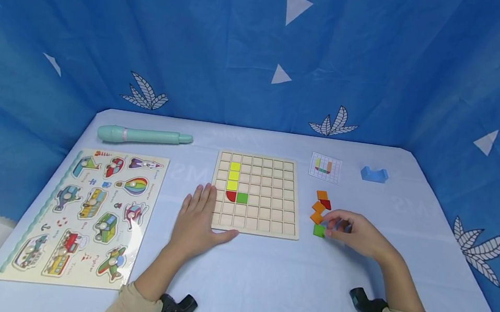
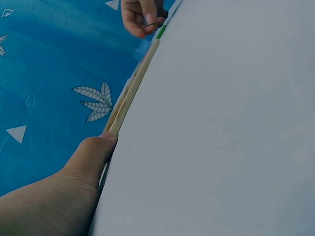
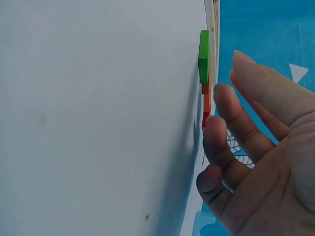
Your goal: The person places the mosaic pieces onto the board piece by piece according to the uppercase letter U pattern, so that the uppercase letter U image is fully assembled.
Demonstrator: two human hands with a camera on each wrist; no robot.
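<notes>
My left hand [image 1: 198, 217] lies with fairly straight fingers along the left edge of a wooden grid board [image 1: 276, 215], its thumb at the front edge. On the board, several yellow square tiles [image 1: 233, 176] form a column above a red rounded tile [image 1: 231, 196], with a green square tile [image 1: 242, 197] beside it. Right of the board lie loose orange tiles [image 1: 322, 195], a red tile [image 1: 328, 205] and a green tile [image 1: 318, 231]. My right hand [image 1: 355, 234] hovers close by these, fingers loosely bent; the right wrist view shows thumb and fingers apart, nothing between them.
Behind the loose tiles lies a pattern card [image 1: 334, 173], with a blue notched block [image 1: 374, 174] to its right. A picture puzzle board [image 1: 128, 229] occupies the table's left side. A mint-green microphone-shaped object [image 1: 148, 136] lies behind it. Blue curtains enclose the table.
</notes>
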